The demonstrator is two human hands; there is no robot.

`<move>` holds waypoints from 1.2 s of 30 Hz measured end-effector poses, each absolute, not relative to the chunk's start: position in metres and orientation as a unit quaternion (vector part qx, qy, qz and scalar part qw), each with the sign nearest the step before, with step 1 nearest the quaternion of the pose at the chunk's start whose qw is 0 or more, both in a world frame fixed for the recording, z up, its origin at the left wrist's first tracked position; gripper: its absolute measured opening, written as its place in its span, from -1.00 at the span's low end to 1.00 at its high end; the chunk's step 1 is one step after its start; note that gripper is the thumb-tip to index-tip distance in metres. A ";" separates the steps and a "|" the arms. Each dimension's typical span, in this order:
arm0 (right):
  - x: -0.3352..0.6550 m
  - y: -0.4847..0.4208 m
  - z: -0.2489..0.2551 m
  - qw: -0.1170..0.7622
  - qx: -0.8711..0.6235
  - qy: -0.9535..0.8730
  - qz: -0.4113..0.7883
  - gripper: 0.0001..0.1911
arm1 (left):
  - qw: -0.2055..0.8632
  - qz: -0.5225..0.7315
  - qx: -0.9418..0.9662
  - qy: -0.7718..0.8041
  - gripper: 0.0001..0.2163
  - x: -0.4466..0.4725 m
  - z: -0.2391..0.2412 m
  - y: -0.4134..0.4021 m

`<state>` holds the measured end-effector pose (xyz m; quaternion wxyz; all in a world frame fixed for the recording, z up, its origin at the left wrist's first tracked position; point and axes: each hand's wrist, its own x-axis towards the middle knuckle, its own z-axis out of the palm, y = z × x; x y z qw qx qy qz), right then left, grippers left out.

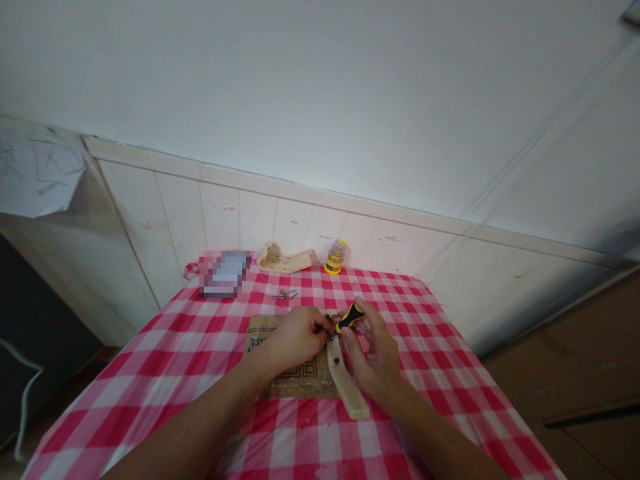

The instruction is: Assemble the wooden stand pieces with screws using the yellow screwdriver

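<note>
A short screwdriver [350, 318] with a black and yellow handle sits in my right hand [376, 353], its fingers closed around the handle. The tool slants down to a pale wooden piece [349, 390] with a dark hole in it. My left hand [303, 340] is closed at the upper part of that wood, fingertips pinched beside the screwdriver's tip. What those fingers hold is hidden. Under the wood and my left hand lies a brown cardboard piece [305, 387] with dark printing.
Several screws or bolts [285, 294] lie on the red checked tablecloth [200, 373]. Further back are a phone-like device [226, 273], blurred out, another shaped wooden piece [286, 261] and a yellow-capped bottle [335, 257]. A white panelled wall [295, 220] stands behind the table.
</note>
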<state>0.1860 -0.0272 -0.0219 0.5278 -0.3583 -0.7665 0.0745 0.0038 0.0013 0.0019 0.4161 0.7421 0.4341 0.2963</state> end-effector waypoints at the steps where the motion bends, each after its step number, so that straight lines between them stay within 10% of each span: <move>1: 0.186 -0.027 -0.022 0.530 -0.359 -0.765 0.075 -0.36 | 0.414 0.293 0.746 0.432 -0.64 0.004 0.003 0.001; 36: 0.188 -0.022 -0.028 0.541 -0.395 -0.742 0.040 -0.44 | 0.401 0.297 0.743 0.446 -0.68 0.003 0.002 0.001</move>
